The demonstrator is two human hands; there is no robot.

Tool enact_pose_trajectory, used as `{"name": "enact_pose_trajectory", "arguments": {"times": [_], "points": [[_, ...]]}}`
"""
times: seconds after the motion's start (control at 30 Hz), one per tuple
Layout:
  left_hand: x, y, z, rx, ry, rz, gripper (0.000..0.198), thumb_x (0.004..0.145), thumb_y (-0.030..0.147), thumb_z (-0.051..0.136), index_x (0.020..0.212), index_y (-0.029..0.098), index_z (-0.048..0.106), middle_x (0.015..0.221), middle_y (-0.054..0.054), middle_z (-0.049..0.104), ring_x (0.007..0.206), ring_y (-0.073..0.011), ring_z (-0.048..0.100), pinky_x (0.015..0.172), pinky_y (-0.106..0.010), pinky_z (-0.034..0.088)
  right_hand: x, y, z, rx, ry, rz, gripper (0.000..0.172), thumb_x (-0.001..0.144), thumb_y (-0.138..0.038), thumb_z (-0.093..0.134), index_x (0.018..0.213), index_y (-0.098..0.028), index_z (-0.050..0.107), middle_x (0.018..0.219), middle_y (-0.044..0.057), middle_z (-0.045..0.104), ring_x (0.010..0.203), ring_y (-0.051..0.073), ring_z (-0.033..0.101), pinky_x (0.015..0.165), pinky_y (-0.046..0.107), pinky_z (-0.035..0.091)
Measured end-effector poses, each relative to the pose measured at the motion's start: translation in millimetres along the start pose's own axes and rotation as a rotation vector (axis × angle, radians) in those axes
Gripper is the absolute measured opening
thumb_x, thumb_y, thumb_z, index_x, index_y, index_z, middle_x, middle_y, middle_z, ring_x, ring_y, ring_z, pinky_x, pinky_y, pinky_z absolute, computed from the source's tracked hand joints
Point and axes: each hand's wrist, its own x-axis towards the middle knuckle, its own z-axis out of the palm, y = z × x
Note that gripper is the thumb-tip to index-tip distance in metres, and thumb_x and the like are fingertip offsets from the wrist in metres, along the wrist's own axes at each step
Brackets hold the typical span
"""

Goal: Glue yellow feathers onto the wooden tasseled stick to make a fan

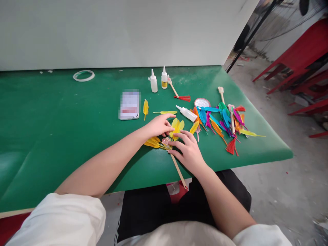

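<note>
On the table's near edge lies a feather fan with a wooden handle (178, 171), its end jutting past the edge. Yellow feathers (153, 141) spread to the left of its pinkish, shiny centre piece (166, 142), and more yellow feathers (176, 127) stand upward. My left hand (161, 125) reaches in from the left, its curled fingers at the upright feathers and its index finger stretched out over them. My right hand (189, 148) bends round the feathers' lower part from the right, fingertips on the feathers and near the top of the handle. Its exact grip is partly hidden.
Glue bottles (153, 82) stand at the back; another bottle (188, 114) lies on its side. Coloured feathers (222, 118) and tasselled sticks are heaped right. A phone (130, 105), a loose yellow feather (146, 108) and a white ring (84, 76) lie on the green table (64, 112).
</note>
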Motion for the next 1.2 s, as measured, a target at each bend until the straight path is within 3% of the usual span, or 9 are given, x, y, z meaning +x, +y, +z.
{"name": "enact_pose_trajectory", "arguments": {"times": [0.43,0.57,0.67,0.83,1.2], "points": [[-1.6,3.2,-0.5,-0.002,-0.015,-0.026,0.059,0.074,0.014,0.059,0.129,0.017,0.039,0.064,0.001,0.057,0.056,-0.0123,0.058,0.048,-0.02,0.046,0.3,-1.6,-2.1,-0.017,-0.022,-0.003,0.023,0.081,-0.037,0.055,0.096,-0.025,0.068,0.112,0.007,0.058,0.115,0.026,0.041,0.097,0.046,0.037],[-1.4,8.0,0.6,0.001,0.072,-0.043,0.044,0.082,0.017,0.049,0.126,0.015,0.043,0.067,-0.002,0.058,0.058,-0.0132,0.059,0.051,-0.023,0.049,0.4,-1.8,-1.7,-0.015,-0.02,-0.005,0.024,0.081,-0.037,0.055,0.097,-0.024,0.067,0.112,0.008,0.058,0.115,0.026,0.042,0.097,0.046,0.038],[1.7,6.6,1.8,-0.019,0.149,0.019,0.04,0.083,0.019,0.05,0.123,0.016,0.046,0.075,-0.004,0.061,0.064,-0.0135,0.06,0.055,-0.024,0.051,0.2,-1.5,-1.4,-0.007,-0.013,-0.006,0.025,0.081,-0.037,0.055,0.098,-0.023,0.066,0.112,0.008,0.058,0.115,0.027,0.042,0.097,0.046,0.038],[6.4,0.9,4.5,-0.101,0.181,0.096,0.046,0.079,0.017,0.056,0.124,0.016,0.044,0.077,-0.004,0.063,0.072,-0.0139,0.061,0.066,-0.028,0.053,0.1,-1.2,-1.0,-0.002,-0.002,-0.005,0.025,0.08,-0.037,0.056,0.099,-0.023,0.065,0.113,0.008,0.058,0.114,0.026,0.043,0.097,0.045,0.038],[5.3,3.0,6.8,-0.167,0.149,0.059,0.053,0.074,0.006,0.06,0.123,0.016,0.045,0.063,0.003,0.054,0.059,-0.0098,0.055,0.061,-0.027,0.052,-0.8,-1.6,-1.2,-0.003,-0.006,-0.007,0.023,0.081,-0.036,0.055,0.097,-0.025,0.067,0.112,0.007,0.058,0.115,0.025,0.04,0.097,0.043,0.038]]}}
